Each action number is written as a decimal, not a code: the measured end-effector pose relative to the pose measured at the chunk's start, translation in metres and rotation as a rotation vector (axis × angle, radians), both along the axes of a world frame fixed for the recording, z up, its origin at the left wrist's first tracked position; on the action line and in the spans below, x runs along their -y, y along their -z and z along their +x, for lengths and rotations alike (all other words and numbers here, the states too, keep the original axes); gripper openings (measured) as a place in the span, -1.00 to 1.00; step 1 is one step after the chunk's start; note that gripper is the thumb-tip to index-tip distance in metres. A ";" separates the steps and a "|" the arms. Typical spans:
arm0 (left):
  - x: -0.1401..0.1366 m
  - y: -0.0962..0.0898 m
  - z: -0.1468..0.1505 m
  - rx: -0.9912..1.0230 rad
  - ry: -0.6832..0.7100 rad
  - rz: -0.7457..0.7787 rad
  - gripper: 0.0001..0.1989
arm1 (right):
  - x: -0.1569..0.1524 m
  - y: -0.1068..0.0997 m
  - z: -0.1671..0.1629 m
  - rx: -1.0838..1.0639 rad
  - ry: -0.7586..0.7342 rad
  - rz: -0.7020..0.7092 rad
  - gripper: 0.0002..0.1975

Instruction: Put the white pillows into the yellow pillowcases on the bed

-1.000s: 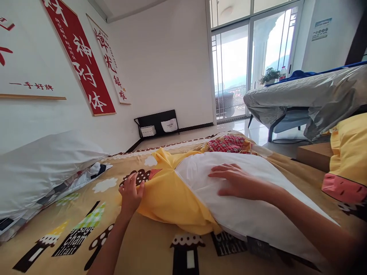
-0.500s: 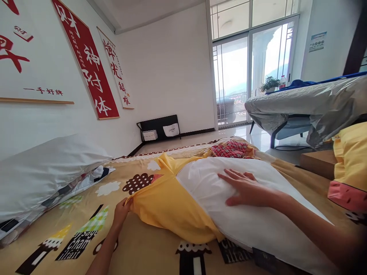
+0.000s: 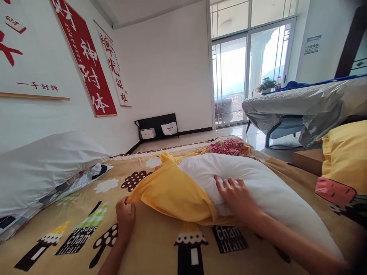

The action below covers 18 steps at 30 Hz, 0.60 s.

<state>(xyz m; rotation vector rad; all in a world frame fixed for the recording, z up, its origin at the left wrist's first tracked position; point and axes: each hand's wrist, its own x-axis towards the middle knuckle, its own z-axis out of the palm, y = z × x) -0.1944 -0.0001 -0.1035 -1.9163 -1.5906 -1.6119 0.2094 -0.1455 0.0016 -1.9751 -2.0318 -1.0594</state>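
Observation:
A plump white pillow lies on the patterned bed, its far-left end inside a yellow pillowcase. My left hand is at the case's left corner, fingers curled at the cloth and the thumb standing a little apart. Bent over the top of the pillow, my right hand digs its fingertips into the white surface and dents it, close to the case's opening edge. The part of the pillow inside the case is hidden.
Brown bedding with printed houses spreads below. Another white pillow rests at the left by the wall. On the right are a yellow pillow, a cardboard box and a plastic-covered table. Red checked cloth lies behind.
My right hand has gone from lying flat to bent fingers pressing into the pillow, nearer to me. The left thumb has come away from the fingers. The yellow case bulges more.

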 end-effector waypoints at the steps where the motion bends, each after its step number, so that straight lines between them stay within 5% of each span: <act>1: 0.011 -0.005 0.008 -0.081 0.020 0.137 -0.68 | -0.003 -0.013 0.003 -0.003 -0.038 -0.006 -0.50; 6: 0.093 -0.042 0.081 -0.423 0.329 0.437 -0.78 | -0.017 -0.059 0.007 -0.001 -0.162 0.154 -0.67; 11: 0.135 -0.072 0.157 -0.632 0.771 0.345 -0.75 | -0.031 -0.077 -0.022 0.047 -0.314 0.298 -0.74; 13: 0.128 -0.076 0.178 -0.751 0.750 0.318 -0.73 | -0.035 -0.078 -0.033 0.071 -0.356 0.296 -0.77; 18: 0.092 -0.076 0.205 -0.865 0.401 0.243 -0.67 | -0.046 -0.074 -0.033 0.094 -0.384 0.228 -0.76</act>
